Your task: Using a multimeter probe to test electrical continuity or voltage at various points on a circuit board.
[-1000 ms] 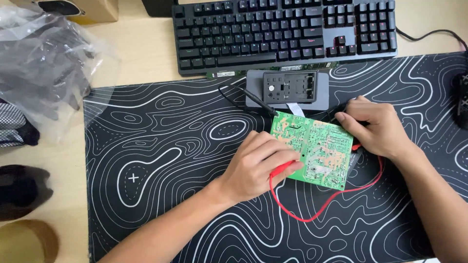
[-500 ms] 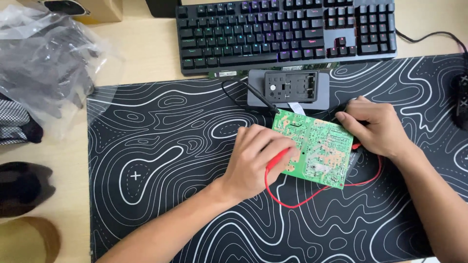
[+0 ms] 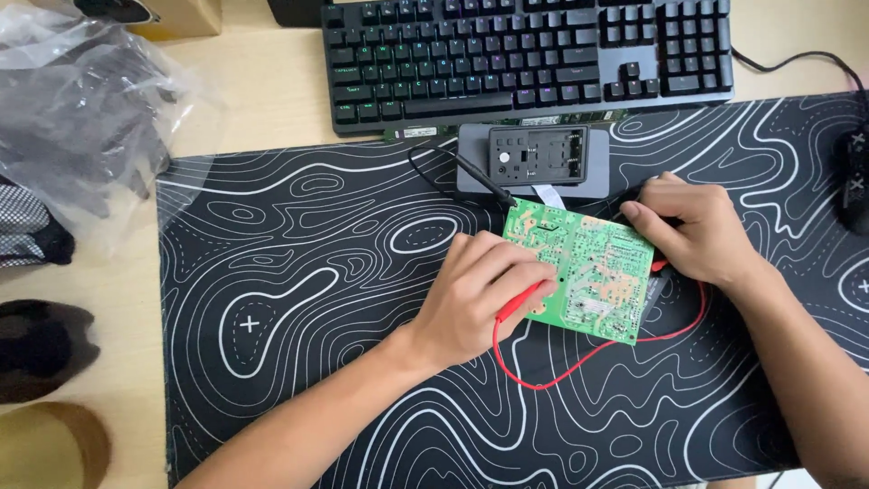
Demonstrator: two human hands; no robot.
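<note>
A green circuit board (image 3: 588,267) lies solder side up on a black desk mat with white contour lines (image 3: 299,299). My left hand (image 3: 480,294) grips a red test probe (image 3: 520,302) whose tip rests on the board's left part. A red lead (image 3: 579,358) loops from it under the board. My right hand (image 3: 692,231) holds the board's right edge, fingers curled over it. A black probe (image 3: 484,178) with a black wire touches the board's top left corner. Whether my right hand also holds something small is hidden.
A grey meter-like device (image 3: 534,158) lies just behind the board. A black keyboard (image 3: 529,54) sits at the back. A crumpled clear plastic bag (image 3: 81,118) lies left, with dark items (image 3: 41,344) below it. A black object (image 3: 855,177) is at the right edge.
My left hand has shifted the red probe slightly on the board. The right hand and board stay about where they were; the view has shifted a little.
</note>
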